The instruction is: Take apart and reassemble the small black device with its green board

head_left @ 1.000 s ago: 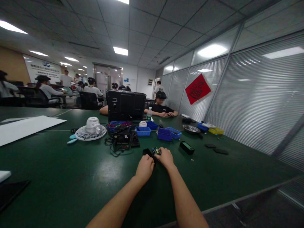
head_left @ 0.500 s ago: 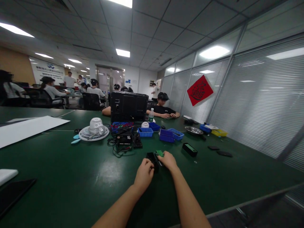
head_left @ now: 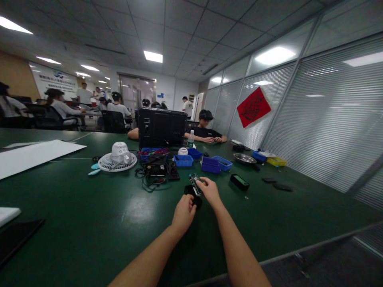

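My left hand (head_left: 184, 210) is closed on the near left side of a small black case (head_left: 188, 190), close above the green table (head_left: 140, 223). Between finger and thumb, my right hand (head_left: 208, 191) grips a circuit board (head_left: 194, 180) by its right edge. The board is tilted, its component side showing, and it overlaps the far edge of the case. Whether the two parts touch, I cannot tell. A second black case with a green board in it (head_left: 239, 182) lies to the right of my hands, beside a small white ring (head_left: 246, 197).
Ahead lie a black power unit with tangled cables (head_left: 155, 170), blue bins (head_left: 183, 160) and a white fan part (head_left: 118, 159). Behind them stands a large black panel (head_left: 161, 127). A metal pan (head_left: 244, 158) and flat black pieces (head_left: 283, 187) are at right. A person (head_left: 206, 129) sits opposite.
My right hand has turned the circuit board from its green face to its component side and brought it left, over the black case. My left hand stays on the case.
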Demonstrator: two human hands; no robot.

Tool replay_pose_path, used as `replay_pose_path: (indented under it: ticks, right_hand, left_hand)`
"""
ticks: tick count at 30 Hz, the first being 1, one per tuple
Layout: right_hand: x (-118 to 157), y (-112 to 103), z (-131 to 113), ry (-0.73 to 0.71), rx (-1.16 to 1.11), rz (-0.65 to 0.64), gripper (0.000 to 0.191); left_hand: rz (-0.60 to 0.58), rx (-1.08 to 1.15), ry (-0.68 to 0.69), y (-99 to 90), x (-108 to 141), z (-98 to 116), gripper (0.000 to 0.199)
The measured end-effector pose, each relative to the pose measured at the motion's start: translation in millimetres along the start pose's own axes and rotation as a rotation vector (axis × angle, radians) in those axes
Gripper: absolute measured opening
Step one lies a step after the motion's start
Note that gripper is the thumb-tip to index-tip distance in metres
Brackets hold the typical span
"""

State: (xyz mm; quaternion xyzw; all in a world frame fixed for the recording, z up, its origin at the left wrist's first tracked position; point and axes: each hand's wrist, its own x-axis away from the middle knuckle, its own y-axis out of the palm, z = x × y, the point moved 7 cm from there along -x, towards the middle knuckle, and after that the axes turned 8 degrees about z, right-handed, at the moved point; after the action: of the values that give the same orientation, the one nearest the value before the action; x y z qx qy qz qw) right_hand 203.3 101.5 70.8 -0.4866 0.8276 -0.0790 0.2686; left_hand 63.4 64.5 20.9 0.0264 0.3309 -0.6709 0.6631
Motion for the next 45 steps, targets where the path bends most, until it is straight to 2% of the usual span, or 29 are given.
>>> replay_pose_path:
  ticks: [5, 11, 14, 19, 24, 32, 45]
  right_hand:
    - [6, 8, -7, -0.072, 0.198, -0.002, 0.042]
    - [11, 11, -11, -0.064, 0.375, -0.059, 0.04]
    - [12, 9, -12, -0.051, 0.404, -0.06, 0.041]
    - [13, 9, -11, -0.044, 0.441, -0.072, 0.039]
    - [18, 15, -14, -0.064, 0.483, -0.1, 0.038]
    - [21, 19, -14, -0.109, 0.554, -0.118, 0.04]
    - [22, 18, -17, -0.117, 0.616, -0.123, 0.039]
  left_hand:
    - [-0.018, 0.027, -0.118, 5.9, -1, -15, 0.025]
    - [-0.019, 0.006, -0.077, 6.3, -2, -16, 0.028]
    - [-0.003, 0.01, -0.099, 4.9, -2, -17, 0.035]
    - [-0.031, -0.028, -0.087, 7.1, -3, -17, 0.029]
    - [-0.015, -0.006, -0.115, 4.6, -2, -17, 0.039]
    - [-0.023, -0.042, -0.064, 4.1, -3, -12, 0.027]
    - [-0.031, -0.041, -0.084, 2.1, -2, -9, 0.027]
